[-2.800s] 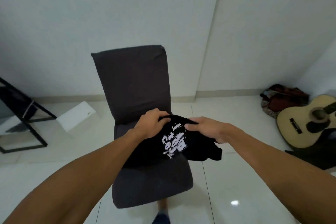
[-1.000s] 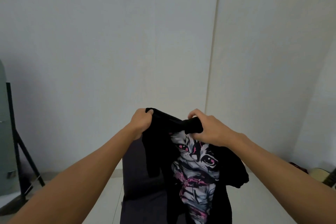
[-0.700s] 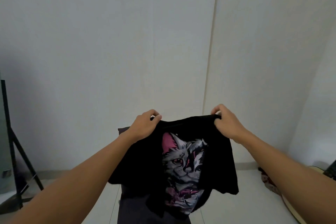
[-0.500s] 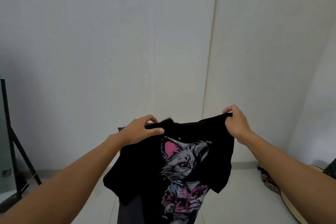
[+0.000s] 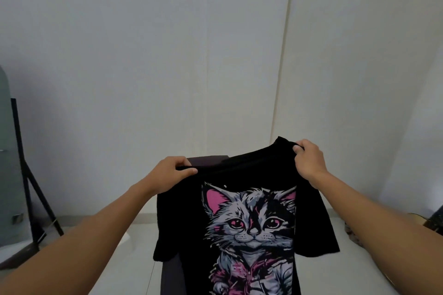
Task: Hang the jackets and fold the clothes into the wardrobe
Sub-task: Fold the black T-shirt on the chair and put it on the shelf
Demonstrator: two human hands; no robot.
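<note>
Left hand (image 5: 171,173) at 9 o'clock, right hand (image 5: 309,163) at 3, both pinched closed on black cat-print cotton t-shirt (image 5: 242,218) shoulders, spread flat, likely for folding.

T-shirt (image 5: 247,218) before chair (image 5: 206,159) — stand (image 5: 26,175) far left.

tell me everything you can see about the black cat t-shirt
The black t-shirt is a soft knit, short-sleeved, printed with a grey, white and pink kitten facing the camera. It hangs spread open in the air, print upright, its top edge sloping up to the right. The left hand and right hand each pinch a shoulder. Its hem runs out of view; a dark chair stands behind it.
</note>
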